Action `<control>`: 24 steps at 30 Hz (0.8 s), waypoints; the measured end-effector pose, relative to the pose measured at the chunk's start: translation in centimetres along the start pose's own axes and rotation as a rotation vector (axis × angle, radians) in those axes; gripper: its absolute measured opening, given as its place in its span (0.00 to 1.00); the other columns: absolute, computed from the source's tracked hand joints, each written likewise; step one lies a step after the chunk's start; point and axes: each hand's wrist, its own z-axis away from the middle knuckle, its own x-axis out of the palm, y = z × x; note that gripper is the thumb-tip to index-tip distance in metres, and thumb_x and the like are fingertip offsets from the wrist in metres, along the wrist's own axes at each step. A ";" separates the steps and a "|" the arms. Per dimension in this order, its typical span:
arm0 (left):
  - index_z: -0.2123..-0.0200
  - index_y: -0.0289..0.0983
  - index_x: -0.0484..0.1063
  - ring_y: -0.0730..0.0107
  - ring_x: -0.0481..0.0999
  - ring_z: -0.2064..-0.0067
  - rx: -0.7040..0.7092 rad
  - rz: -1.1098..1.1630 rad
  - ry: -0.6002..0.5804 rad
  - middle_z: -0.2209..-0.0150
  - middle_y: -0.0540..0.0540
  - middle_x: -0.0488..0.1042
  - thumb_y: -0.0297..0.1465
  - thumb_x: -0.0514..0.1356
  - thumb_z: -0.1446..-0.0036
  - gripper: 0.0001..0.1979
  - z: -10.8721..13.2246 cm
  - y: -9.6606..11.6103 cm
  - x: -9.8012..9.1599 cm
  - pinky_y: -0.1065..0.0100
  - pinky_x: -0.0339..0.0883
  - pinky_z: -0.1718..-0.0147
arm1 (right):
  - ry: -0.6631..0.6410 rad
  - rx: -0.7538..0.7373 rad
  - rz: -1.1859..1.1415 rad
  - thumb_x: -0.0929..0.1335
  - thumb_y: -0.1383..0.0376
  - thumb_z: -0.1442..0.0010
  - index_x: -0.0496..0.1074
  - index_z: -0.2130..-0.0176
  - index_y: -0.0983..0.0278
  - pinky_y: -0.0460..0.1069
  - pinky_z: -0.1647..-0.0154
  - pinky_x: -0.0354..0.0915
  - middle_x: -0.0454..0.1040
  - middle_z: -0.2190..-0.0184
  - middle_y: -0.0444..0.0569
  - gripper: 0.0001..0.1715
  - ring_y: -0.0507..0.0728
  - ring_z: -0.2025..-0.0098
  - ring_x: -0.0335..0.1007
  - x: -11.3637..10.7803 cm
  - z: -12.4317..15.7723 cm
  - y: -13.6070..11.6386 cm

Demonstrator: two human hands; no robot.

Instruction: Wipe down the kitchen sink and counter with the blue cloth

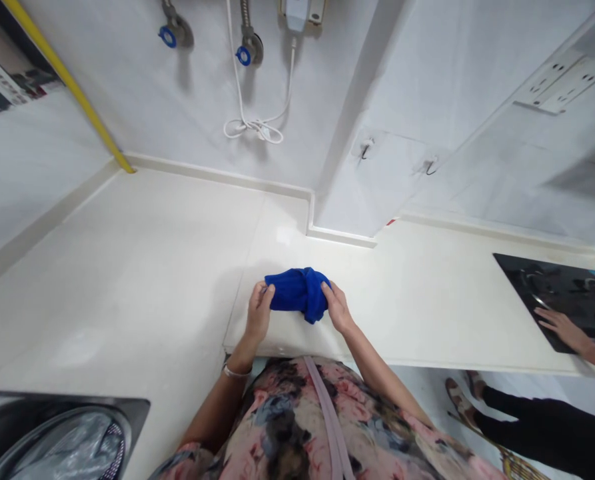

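A blue cloth (pixel 290 291), partly folded and bunched toward its right end, is held up between my two hands over the front part of the pale countertop (pixel 167 267). My left hand (pixel 260 310) pinches its left edge, thumb on top. On the bunched right end, my right hand (pixel 338 307) is closed with the thumb pressed on the fabric. The fingers beneath the cloth are hidden.
A sink (pixel 140 410) with a steel basin lies at lower left. At right, another person's hand (pixel 562 328) rests on a black cooktop (pixel 517 273). A wall corner (pixel 342 237) juts onto the counter. A yellow pipe (pixel 84 100) and a tied white cable (pixel 252 125) are behind.
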 end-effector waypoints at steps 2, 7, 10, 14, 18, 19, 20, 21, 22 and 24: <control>0.57 0.42 0.66 0.70 0.70 0.72 0.009 -0.003 0.040 0.72 0.54 0.69 0.53 0.62 0.38 0.22 -0.4 0.5 -0.3 0.68 0.66 0.72 | -0.048 -0.052 0.128 0.64 0.38 0.31 0.81 0.52 0.61 0.55 0.51 0.73 0.84 0.62 0.50 0.33 0.61 0.58 0.78 0.0 0.0 0.0; 0.56 0.45 0.61 0.77 0.53 0.86 0.019 -0.014 -0.035 0.80 0.63 0.58 0.57 0.61 0.38 0.24 -1.3 1.6 0.4 0.71 0.47 0.86 | -0.049 -0.191 0.336 0.62 0.42 0.29 0.82 0.51 0.59 0.56 0.52 0.74 0.84 0.62 0.51 0.30 0.61 0.62 0.79 -1.0 -1.6 0.8; 0.55 0.43 0.61 0.80 0.58 0.85 0.046 -0.048 -0.053 0.69 0.55 0.74 0.54 0.62 0.39 0.24 -2.6 1.2 0.6 0.72 0.53 0.85 | 0.127 -0.167 0.467 0.60 0.46 0.28 0.80 0.46 0.64 0.59 0.47 0.74 0.84 0.54 0.57 0.33 0.63 0.58 0.80 -3.2 -3.4 1.8; 0.44 0.40 0.61 0.67 0.82 0.64 0.104 -0.279 0.083 0.40 0.32 0.76 0.47 0.58 0.38 0.25 -5.5 -0.8 -1.7 0.61 0.79 0.63 | 0.333 -0.131 0.732 0.60 0.53 0.27 0.63 0.27 0.72 0.68 0.32 0.66 0.62 0.27 0.72 0.39 0.71 0.33 0.69 -4.3 -4.7 3.0; 0.36 0.27 0.64 0.36 0.65 0.28 0.294 -0.909 0.120 0.33 0.19 0.67 0.42 0.55 0.35 0.31 -7.6 -2.7 -4.2 0.33 0.57 0.30 | 0.007 -0.114 0.980 0.64 0.53 0.27 0.60 0.23 0.58 0.79 0.25 0.48 0.53 0.21 0.57 0.38 0.77 0.21 0.47 -1.1 -4.0 3.5; 0.35 0.25 0.64 0.32 0.58 0.25 0.334 -1.033 0.093 0.31 0.17 0.64 0.41 0.52 0.33 0.31 -7.8 -3.0 -4.5 0.28 0.50 0.28 | -0.074 -0.118 1.021 0.64 0.52 0.26 0.59 0.23 0.56 0.80 0.25 0.45 0.53 0.20 0.54 0.38 0.78 0.20 0.43 -0.1 -3.7 3.5; 0.34 0.24 0.64 0.29 0.54 0.24 0.380 -1.124 0.087 0.28 0.16 0.60 0.40 0.49 0.30 0.31 -8.0 -3.3 -4.6 0.26 0.46 0.28 | -0.120 -0.121 1.050 0.63 0.52 0.25 0.58 0.23 0.56 0.80 0.24 0.42 0.51 0.20 0.53 0.38 0.78 0.20 0.40 0.8 -3.3 3.5; 0.33 0.25 0.65 0.27 0.52 0.23 0.410 -1.190 0.082 0.27 0.16 0.57 0.40 0.48 0.29 0.31 -8.1 -3.5 -4.6 0.23 0.46 0.30 | -0.161 -0.134 1.069 0.63 0.51 0.25 0.57 0.22 0.56 0.79 0.23 0.42 0.50 0.19 0.53 0.38 0.77 0.19 0.39 1.6 -2.9 3.5; 0.33 0.26 0.66 0.25 0.51 0.24 0.433 -1.231 0.074 0.27 0.16 0.56 0.39 0.47 0.29 0.30 -8.2 -3.6 -4.5 0.21 0.48 0.32 | -0.204 -0.169 1.083 0.62 0.51 0.24 0.56 0.22 0.57 0.78 0.23 0.42 0.50 0.19 0.53 0.38 0.77 0.19 0.39 2.4 -2.3 3.5; 0.31 0.28 0.65 0.22 0.51 0.24 0.450 -1.266 0.030 0.27 0.16 0.55 0.39 0.46 0.29 0.31 -8.3 -3.7 -4.3 0.19 0.51 0.35 | -0.289 -0.282 1.089 0.62 0.50 0.24 0.57 0.22 0.57 0.76 0.22 0.44 0.51 0.19 0.51 0.38 0.76 0.19 0.39 3.7 -0.8 3.7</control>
